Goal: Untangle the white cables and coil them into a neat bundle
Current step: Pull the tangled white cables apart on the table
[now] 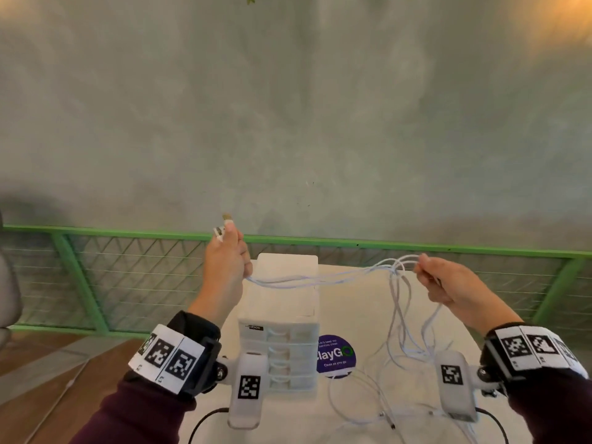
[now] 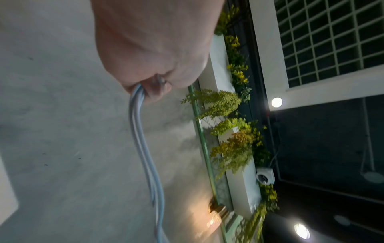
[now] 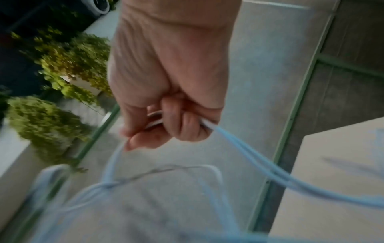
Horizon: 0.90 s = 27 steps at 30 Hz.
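Observation:
Several thin white cables (image 1: 320,277) stretch between my two raised hands above the table. My left hand (image 1: 229,261) grips one end of the strands, with plug ends (image 1: 219,231) sticking out above its fingers; the left wrist view shows the cables (image 2: 143,148) leaving the closed fist (image 2: 151,54). My right hand (image 1: 445,280) pinches a loop of the cables (image 1: 403,261); the right wrist view shows its curled fingers (image 3: 178,121) round the strands (image 3: 249,152). From there loose loops (image 1: 407,331) hang down in a tangle onto the table.
A white plastic drawer unit (image 1: 285,315) stands on the white table (image 1: 368,421) under the stretched cables. A purple round sticker (image 1: 336,355) lies beside it. A green railing (image 1: 128,267) runs behind the table, with a grey floor beyond. Black cords (image 1: 205,421) trail from the wrist cameras.

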Motion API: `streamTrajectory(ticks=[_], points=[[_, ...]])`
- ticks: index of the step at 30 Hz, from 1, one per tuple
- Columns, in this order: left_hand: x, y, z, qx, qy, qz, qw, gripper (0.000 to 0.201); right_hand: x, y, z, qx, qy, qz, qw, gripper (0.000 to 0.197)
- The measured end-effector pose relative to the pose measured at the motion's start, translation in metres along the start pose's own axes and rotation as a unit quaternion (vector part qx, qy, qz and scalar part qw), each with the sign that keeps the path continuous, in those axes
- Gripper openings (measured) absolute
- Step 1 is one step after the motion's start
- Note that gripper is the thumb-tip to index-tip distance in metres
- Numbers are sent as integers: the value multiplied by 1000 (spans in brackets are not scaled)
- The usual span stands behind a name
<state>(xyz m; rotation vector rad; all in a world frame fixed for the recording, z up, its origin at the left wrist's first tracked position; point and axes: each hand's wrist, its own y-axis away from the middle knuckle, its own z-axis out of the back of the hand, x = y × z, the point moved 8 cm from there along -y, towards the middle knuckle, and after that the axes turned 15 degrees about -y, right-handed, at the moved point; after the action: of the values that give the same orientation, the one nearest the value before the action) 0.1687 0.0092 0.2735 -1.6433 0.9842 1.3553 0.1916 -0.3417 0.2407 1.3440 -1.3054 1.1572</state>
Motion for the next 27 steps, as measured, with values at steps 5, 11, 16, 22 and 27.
streamTrajectory(ticks=[5,11,16,22,27], points=[[4,19,-28,61,-21,-7,998,38,8,7,-53,93,160,-9,983,33],[-13,43,-57,109,85,19,990,38,-6,15,-99,145,120,-17,982,40],[-34,58,-70,150,137,10,979,38,-52,10,-118,152,291,-41,944,33],[-85,51,-46,121,244,-19,962,37,-97,-5,-58,65,577,-39,813,28],[-103,28,2,44,274,-51,959,39,-108,2,5,-2,583,-88,808,41]])
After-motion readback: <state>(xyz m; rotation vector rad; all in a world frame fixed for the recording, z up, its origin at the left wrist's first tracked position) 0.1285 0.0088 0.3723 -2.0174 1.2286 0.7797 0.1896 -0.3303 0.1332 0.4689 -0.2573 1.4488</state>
